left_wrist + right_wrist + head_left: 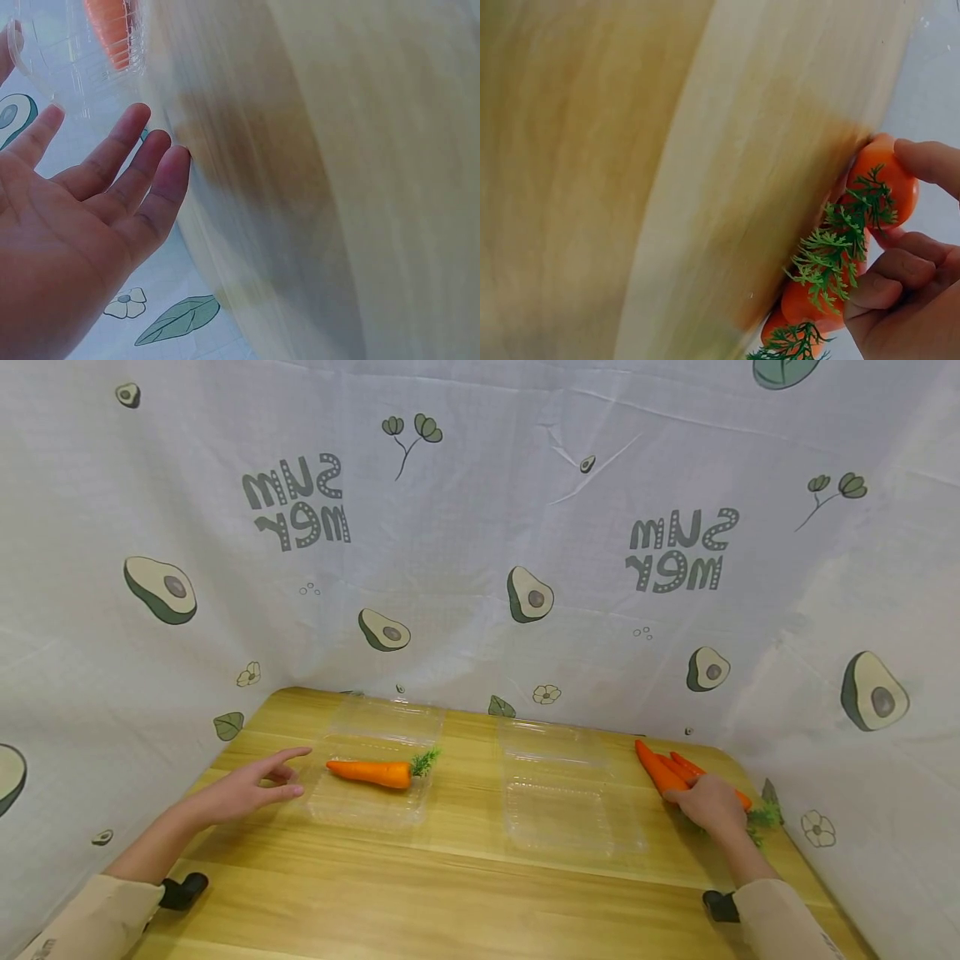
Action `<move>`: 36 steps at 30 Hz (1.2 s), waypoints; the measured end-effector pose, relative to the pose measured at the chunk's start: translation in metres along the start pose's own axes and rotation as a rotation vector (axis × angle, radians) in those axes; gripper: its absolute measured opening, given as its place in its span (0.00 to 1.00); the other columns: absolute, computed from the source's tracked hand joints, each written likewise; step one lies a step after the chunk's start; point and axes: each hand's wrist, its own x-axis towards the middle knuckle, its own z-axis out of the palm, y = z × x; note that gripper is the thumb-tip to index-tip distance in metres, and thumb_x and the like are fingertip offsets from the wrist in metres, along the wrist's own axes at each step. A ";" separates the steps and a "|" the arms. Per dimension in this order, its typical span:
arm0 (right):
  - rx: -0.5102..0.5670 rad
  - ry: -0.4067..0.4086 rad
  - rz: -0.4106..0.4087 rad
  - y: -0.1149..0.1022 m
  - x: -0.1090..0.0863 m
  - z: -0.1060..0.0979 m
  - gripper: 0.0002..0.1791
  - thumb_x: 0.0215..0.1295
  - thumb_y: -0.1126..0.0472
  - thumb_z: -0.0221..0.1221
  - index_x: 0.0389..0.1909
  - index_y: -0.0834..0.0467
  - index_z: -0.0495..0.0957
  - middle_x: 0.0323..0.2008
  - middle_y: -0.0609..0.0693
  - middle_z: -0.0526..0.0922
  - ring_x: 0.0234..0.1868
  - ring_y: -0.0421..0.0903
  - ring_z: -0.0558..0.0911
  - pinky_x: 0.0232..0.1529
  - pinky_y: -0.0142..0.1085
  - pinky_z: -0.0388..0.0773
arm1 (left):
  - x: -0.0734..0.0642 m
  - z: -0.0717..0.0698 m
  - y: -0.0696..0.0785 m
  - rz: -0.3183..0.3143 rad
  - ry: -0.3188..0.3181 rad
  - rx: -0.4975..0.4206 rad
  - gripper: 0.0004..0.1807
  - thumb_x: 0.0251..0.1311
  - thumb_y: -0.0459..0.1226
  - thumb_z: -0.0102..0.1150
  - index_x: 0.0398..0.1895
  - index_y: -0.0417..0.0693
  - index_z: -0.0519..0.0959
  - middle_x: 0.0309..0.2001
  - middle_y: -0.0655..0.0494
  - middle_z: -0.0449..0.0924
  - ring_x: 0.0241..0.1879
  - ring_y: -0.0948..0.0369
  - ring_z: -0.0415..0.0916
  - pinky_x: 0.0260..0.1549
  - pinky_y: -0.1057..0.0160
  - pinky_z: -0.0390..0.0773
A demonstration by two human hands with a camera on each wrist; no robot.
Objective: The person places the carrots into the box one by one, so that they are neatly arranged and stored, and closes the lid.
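An orange carrot [371,773] with a green leafy top lies in the left clear plastic clamshell box [322,814], whose lid is folded back. My left hand [258,787] hovers beside that box's left side, fingers spread and holding nothing; in the left wrist view its palm [75,217] shows. At the table's right end, my right hand [712,802] grips the nearest carrot [656,770] of a small pile. The right wrist view shows the thumb on this carrot's thick end [889,180] and the other fingers curled on its far side. More carrots [678,767] lie against it, partly covered by the hand.
A second clear clamshell box [517,839] stands open in the middle of the wooden table [420,893], nothing inside it. White cloth [465,527] printed with avocados hangs behind the table and along both sides. Green carrot tops [765,817] reach the table's right edge.
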 end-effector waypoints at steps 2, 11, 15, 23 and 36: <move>0.005 -0.003 0.000 0.000 -0.001 -0.001 0.42 0.62 0.42 0.63 0.59 0.77 0.73 0.54 0.78 0.74 0.37 0.60 0.81 0.31 0.46 0.76 | 0.000 0.000 0.000 0.000 0.001 0.000 0.37 0.73 0.45 0.56 0.79 0.45 0.55 0.61 0.36 0.73 0.62 0.41 0.71 0.54 0.40 0.74; 0.026 0.021 -0.007 -0.006 -0.004 -0.004 0.42 0.61 0.43 0.64 0.59 0.77 0.73 0.55 0.77 0.75 0.39 0.61 0.79 0.33 0.44 0.75 | 0.000 0.000 0.000 0.000 0.004 0.001 0.37 0.73 0.45 0.56 0.79 0.46 0.56 0.61 0.36 0.74 0.62 0.42 0.71 0.54 0.40 0.74; 0.042 0.042 -0.023 -0.008 -0.003 -0.005 0.39 0.60 0.45 0.64 0.57 0.76 0.75 0.49 0.75 0.78 0.35 0.57 0.76 0.30 0.39 0.69 | 0.000 0.000 0.000 0.003 0.009 0.005 0.37 0.72 0.45 0.57 0.79 0.45 0.56 0.60 0.36 0.74 0.61 0.42 0.71 0.54 0.41 0.74; 0.105 0.048 -0.049 -0.018 -0.004 -0.010 0.42 0.64 0.44 0.62 0.61 0.78 0.71 0.52 0.75 0.77 0.36 0.56 0.75 0.31 0.37 0.66 | 0.000 0.000 0.000 0.003 0.012 0.009 0.37 0.73 0.45 0.56 0.78 0.45 0.56 0.60 0.37 0.74 0.61 0.42 0.72 0.53 0.41 0.74; 0.249 0.022 -0.060 -0.046 -0.014 -0.021 0.43 0.67 0.41 0.61 0.66 0.75 0.69 0.63 0.75 0.71 0.46 0.60 0.76 0.38 0.40 0.68 | -0.001 0.000 0.001 0.001 0.011 -0.001 0.37 0.72 0.45 0.57 0.78 0.45 0.56 0.61 0.35 0.73 0.62 0.41 0.71 0.54 0.40 0.74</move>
